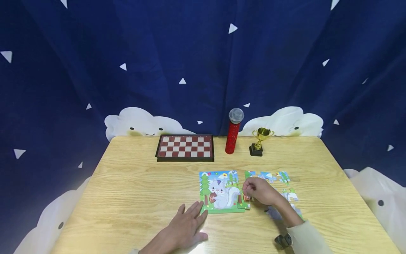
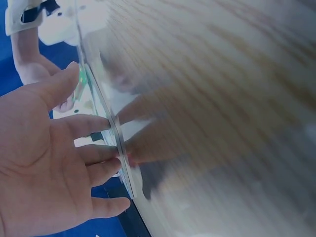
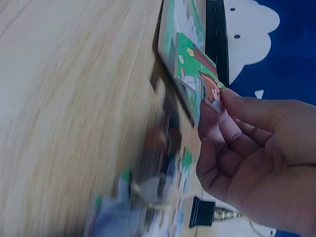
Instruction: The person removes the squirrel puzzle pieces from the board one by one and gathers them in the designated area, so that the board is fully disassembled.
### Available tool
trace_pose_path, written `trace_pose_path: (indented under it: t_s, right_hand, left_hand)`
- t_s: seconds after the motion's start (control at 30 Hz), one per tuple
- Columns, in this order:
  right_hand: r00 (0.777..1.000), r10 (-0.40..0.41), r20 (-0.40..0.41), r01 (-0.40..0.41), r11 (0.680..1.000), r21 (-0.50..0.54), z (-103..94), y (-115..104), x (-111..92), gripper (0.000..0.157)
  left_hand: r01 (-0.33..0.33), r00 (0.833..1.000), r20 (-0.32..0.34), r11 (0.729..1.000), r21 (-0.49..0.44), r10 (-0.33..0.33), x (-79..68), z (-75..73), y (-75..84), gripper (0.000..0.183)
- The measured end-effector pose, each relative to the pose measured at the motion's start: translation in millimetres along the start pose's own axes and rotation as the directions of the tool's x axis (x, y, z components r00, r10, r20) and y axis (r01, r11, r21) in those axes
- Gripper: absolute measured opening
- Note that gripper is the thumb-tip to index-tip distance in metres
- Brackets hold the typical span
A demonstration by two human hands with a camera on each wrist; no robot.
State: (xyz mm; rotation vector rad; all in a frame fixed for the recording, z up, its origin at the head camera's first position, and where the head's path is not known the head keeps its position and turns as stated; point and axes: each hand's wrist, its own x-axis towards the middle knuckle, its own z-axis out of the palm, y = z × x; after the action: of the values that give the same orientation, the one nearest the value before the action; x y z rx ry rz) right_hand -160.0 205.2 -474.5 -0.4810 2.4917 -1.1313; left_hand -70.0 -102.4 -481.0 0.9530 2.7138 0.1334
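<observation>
A puzzle board (image 1: 220, 190) with a squirrel picture lies on the table. My left hand (image 1: 187, 225) is spread flat at its lower left corner, and the straight fingertips touch the board's edge in the left wrist view. Between thumb and fingers, my right hand (image 1: 261, 190) pinches a jigsaw piece (image 3: 197, 64) with green ground, a brown trunk and part of an acorn. That piece is over the board's right edge, tilted in the right wrist view. Several loose puzzle pieces (image 1: 284, 177) lie right of the board, some partly hidden by the right hand and forearm.
Behind the board stand a red-and-white checkered game board (image 1: 185, 148), a red microphone (image 1: 232, 137) with a silver head and a small gold trophy (image 1: 258, 143) on a black base. A dark blue curtain (image 1: 203, 63) hangs beyond the wooden table (image 1: 136, 187).
</observation>
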Motion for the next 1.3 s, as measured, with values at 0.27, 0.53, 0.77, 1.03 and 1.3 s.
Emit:
trace_pose_path:
  t_s: [0.27,0.53,0.77,1.03,1.3]
  right_hand:
    - [1.000,0.011,0.019,-0.011,1.000,-0.013,-14.2,14,-14,0.008]
    - [0.998,0.041,0.057,-0.041,0.999,-0.007,-17.8,19,-27,0.009]
    - [0.996,0.074,0.049,-0.074,0.997,-0.004,-11.0,20,-26,0.008]
    - [0.992,0.124,0.024,-0.123,0.991,-0.052,-2.6,15,-23,0.010]
    - [0.992,0.115,-0.044,-0.119,0.985,-0.123,-16.2,13,-28,0.012]
  left_hand:
    - [0.004,1.000,-0.003,1.000,0.008,-0.004,-0.3,1.2,-1.2,0.071]
    - [0.000,1.000,0.000,1.000,-0.004,0.000,-1.9,-1.0,-1.4,0.070]
    - [0.003,1.000,-0.007,1.000,-0.001,-0.003,-1.7,-0.9,-2.1,0.070]
    - [0.007,1.000,-0.002,1.000,0.016,-0.007,-0.8,0.0,-2.9,0.069]
    - [0.014,1.000,-0.015,1.000,-0.009,-0.014,-0.1,-2.8,-7.9,0.070]
